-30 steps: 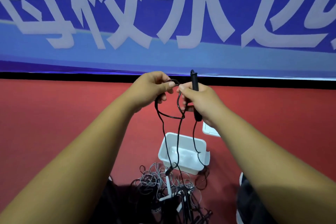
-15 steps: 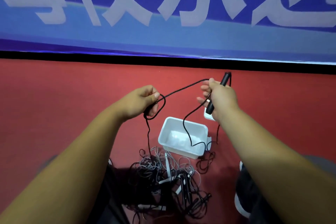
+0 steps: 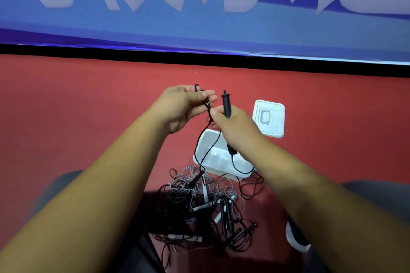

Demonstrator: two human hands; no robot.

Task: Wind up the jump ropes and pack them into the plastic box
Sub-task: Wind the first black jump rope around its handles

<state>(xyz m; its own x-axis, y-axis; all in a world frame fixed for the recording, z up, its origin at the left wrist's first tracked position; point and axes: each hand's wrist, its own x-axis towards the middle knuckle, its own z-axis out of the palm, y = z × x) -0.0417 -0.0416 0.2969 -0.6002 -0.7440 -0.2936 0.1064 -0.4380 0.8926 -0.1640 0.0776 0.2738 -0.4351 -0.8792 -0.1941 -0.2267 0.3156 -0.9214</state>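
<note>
Head view, looking down at plastic box (image 3: 200, 153), open, on red floor (image 3: 88, 106). Above box's far rim, pinches small loops of black jump rope (image 3: 203, 146) between thumb and fingers of left hand (image 3: 185, 107). Over box's far-right part, grips black handle (image 3: 226, 104) in right hand (image 3: 236, 133), fingers curled round it, handle near upright, thumb tip close against rope. Lets rope hang from left hand down across box's left side to second handle (image 3: 196, 180) lying at box's near-left corner. Trails another stretch from gripped handle's lower end in slack curve over box's near-right corner. Just in front of box, tangled pile (image 3: 199, 204) of grey and black jump ropes with white and black handles. Beyond box to right, white lid (image 3: 269, 117), flat, apart from box. Far behind box, blue banner (image 3: 199, 24) with white characters.
</note>
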